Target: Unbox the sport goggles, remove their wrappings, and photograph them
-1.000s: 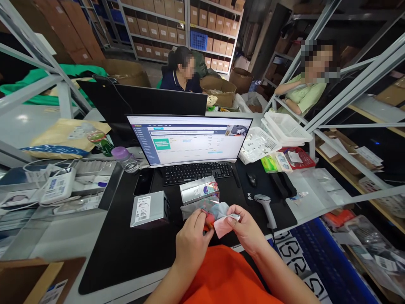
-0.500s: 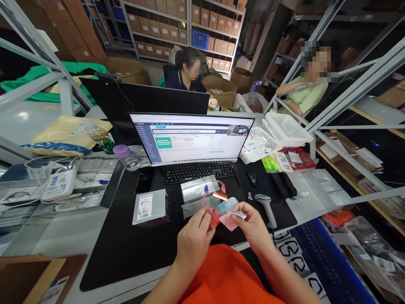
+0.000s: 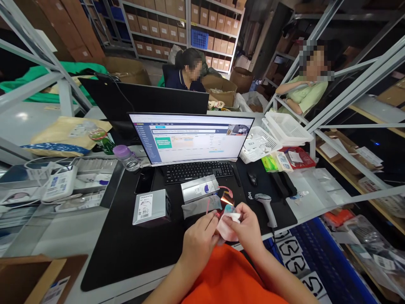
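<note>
My left hand (image 3: pixel 200 235) is closed on a pair of sunglasses (image 3: pixel 227 198) with pinkish-red arms and shiny orange mirrored lenses; part of the frame is hidden by my fingers. In my right hand (image 3: pixel 248 226) a pale pinkish-white cloth (image 3: pixel 228 228) is bunched up, pressed against the glasses. Just beyond my hands lie a grey pouch (image 3: pixel 201 207) and a silver box (image 3: pixel 200 188) with a purple picture on its label. A second silver box (image 3: pixel 151 207), printed with eyewear, stands further left on the black desk mat (image 3: pixel 126 253).
A monitor (image 3: pixel 193 139) and keyboard (image 3: pixel 198 171) stand behind the boxes. To the right are a mouse (image 3: pixel 252 178), a barcode scanner (image 3: pixel 266 209) and white baskets (image 3: pixel 286 128). A lidded bottle (image 3: pixel 126 157) and a phone (image 3: pixel 144 180) are left. Two people are beyond the desk.
My right hand has brought the cloth leftward and down onto the glasses, and it is now more crumpled. My left hand has shifted slightly right with the glasses.
</note>
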Motion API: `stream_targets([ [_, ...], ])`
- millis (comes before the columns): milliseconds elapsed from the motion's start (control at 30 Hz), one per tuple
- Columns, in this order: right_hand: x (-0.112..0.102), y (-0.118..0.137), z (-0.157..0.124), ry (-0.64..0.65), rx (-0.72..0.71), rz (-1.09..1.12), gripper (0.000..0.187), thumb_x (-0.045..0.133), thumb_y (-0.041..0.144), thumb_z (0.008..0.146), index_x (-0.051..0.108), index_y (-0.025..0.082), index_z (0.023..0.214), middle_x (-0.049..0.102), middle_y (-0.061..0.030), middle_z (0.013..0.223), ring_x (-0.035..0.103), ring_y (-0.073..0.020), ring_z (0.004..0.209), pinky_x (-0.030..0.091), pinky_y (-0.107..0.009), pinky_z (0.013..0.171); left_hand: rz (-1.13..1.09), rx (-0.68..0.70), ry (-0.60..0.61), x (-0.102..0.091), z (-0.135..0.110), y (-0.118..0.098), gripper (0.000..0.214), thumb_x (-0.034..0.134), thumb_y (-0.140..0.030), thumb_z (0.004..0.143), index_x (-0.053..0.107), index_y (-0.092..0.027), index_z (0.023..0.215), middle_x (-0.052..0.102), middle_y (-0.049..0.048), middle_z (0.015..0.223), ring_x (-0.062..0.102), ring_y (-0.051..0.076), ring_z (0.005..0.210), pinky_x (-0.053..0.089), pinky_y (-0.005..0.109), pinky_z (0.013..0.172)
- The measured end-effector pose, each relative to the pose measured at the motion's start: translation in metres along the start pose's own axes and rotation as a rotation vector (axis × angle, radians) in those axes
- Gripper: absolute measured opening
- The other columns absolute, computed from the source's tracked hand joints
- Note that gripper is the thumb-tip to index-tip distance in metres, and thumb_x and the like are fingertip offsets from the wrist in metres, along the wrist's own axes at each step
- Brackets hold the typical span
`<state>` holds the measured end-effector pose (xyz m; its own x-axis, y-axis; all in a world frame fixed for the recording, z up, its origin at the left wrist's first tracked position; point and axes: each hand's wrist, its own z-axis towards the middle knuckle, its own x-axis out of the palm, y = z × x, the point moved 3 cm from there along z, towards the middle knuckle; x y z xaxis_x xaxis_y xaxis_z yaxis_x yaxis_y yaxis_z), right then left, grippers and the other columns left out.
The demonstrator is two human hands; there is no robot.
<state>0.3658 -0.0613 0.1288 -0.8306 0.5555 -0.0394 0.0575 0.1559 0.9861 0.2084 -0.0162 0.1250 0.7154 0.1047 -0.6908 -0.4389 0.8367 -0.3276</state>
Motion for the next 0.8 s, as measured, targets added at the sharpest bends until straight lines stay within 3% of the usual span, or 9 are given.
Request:
stream_targets([
  [167,-0.008,0.012,0.024,-0.031,0.073,0.203,0.048,0.083,0.036,0.065,0.037,0.024,0.069,0.049,0.0079,0.061,0.042,-0.0097,0.053,0.037,-0.022,0.053,-0.091,0.063,-0.026,-0.001,0.001,0.001,0.028,0.050,-0.006,0.088,0.066,-0.015,0.110,0.076,0.0095,0.107,0.073,0.020,0.092,0.061,0.028,0.077],
  [300,0.006,0.006,0.010,-0.127,-0.025,-0.020,0.037,0.077,0.035,0.070,0.042,0.025,0.078,0.049,0.0075,0.063,0.044,-0.0119,0.055,0.038,-0.023,0.051,-0.041,-0.002,-0.036,0.004,0.001,0.009,0.026,0.050,-0.007,0.085,0.067,-0.014,0.104,0.075,0.0124,0.109,0.074,0.023,0.092,0.063,0.031,0.076],
  [400,0.023,-0.008,-0.011,-0.071,-0.091,-0.236,0.034,0.076,0.032,0.072,0.044,0.025,0.079,0.048,0.0074,0.062,0.044,-0.0123,0.053,0.034,-0.023,0.048,-0.025,-0.056,-0.054,0.006,-0.001,0.015,0.024,0.049,-0.009,0.087,0.066,-0.013,0.103,0.076,0.0131,0.104,0.075,0.024,0.087,0.064,0.032,0.073],
  [467,0.029,-0.014,-0.020,-0.024,-0.118,-0.267,0.037,0.078,0.031,0.070,0.042,0.025,0.075,0.045,0.0079,0.061,0.042,-0.0115,0.053,0.033,-0.023,0.047,-0.023,-0.074,-0.070,0.005,-0.002,0.017,0.024,0.048,-0.008,0.088,0.066,-0.014,0.102,0.076,0.0127,0.101,0.075,0.024,0.086,0.064,0.032,0.072],
  [600,0.025,-0.005,-0.008,-0.015,-0.092,-0.045,0.047,0.081,0.027,0.064,0.034,0.025,0.072,0.040,0.0099,0.062,0.038,-0.0092,0.054,0.032,-0.021,0.049,-0.087,-0.064,-0.073,0.001,-0.002,0.016,0.019,0.053,-0.016,0.090,0.066,-0.014,0.104,0.076,0.0126,0.101,0.075,0.023,0.088,0.063,0.030,0.076],
  [700,0.017,0.011,0.017,-0.009,0.030,0.187,0.050,0.083,0.028,0.061,0.033,0.025,0.073,0.043,0.0112,0.059,0.039,-0.0084,0.050,0.034,-0.020,0.049,-0.112,-0.049,-0.068,-0.001,-0.001,0.013,0.020,0.055,-0.015,0.088,0.066,-0.016,0.104,0.076,0.0114,0.101,0.075,0.022,0.087,0.063,0.029,0.076],
  [800,0.017,0.017,0.035,0.009,0.193,0.377,0.049,0.086,0.031,0.055,0.040,0.024,0.071,0.055,0.0073,0.061,0.050,-0.0113,0.053,0.042,-0.024,0.053,-0.127,-0.039,-0.060,-0.001,-0.004,0.010,0.022,0.053,-0.009,0.086,0.066,-0.016,0.103,0.076,0.0107,0.103,0.075,0.020,0.087,0.062,0.026,0.076],
])
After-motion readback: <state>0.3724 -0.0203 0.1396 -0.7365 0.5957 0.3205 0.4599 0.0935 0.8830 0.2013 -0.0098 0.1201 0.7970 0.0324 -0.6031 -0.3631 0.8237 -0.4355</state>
